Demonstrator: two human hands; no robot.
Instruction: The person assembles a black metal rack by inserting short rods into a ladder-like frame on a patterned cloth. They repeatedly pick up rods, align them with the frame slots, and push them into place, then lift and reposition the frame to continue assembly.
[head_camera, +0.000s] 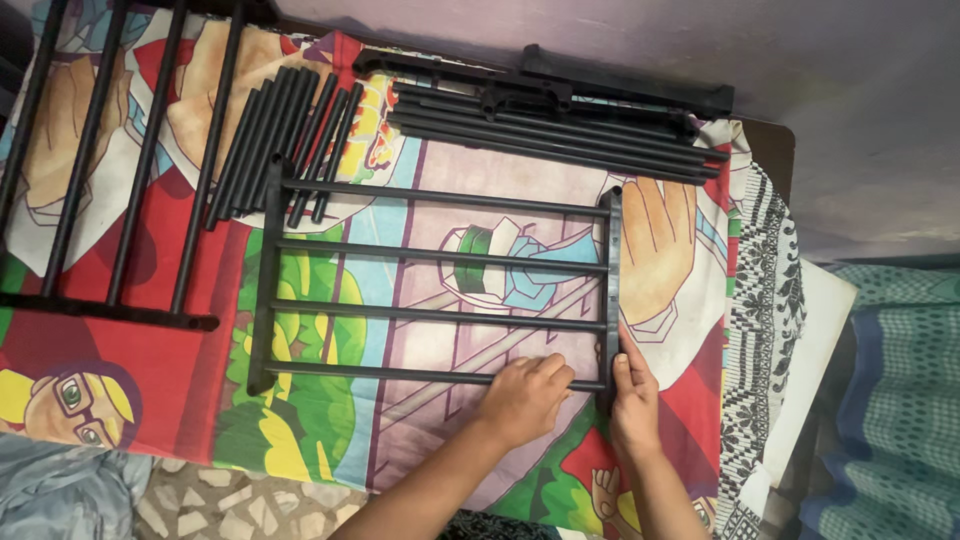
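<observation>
Left hand (524, 398) curled round nearest rod (400, 375) of black rack frame (440, 290) lying flat mid-bed on cartoon-print bedsheet (180, 390), right hand (634, 392) w/ fingers flat vs frame's right side bar (611, 290), loose black rods (285, 140) far left, more black parts (560, 110) far right.

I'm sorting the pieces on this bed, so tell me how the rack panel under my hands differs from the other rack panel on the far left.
The rack panel under the hands lies wholly in view with its bars running sideways; the far-left rack panel has bars running up and down and is cut off by the picture's edge. The left hand grips the near panel's lowest bar and the right hand presses its end rail; nothing touches the far-left one. Both are black and lie on the cartoon-print sheet.
</observation>
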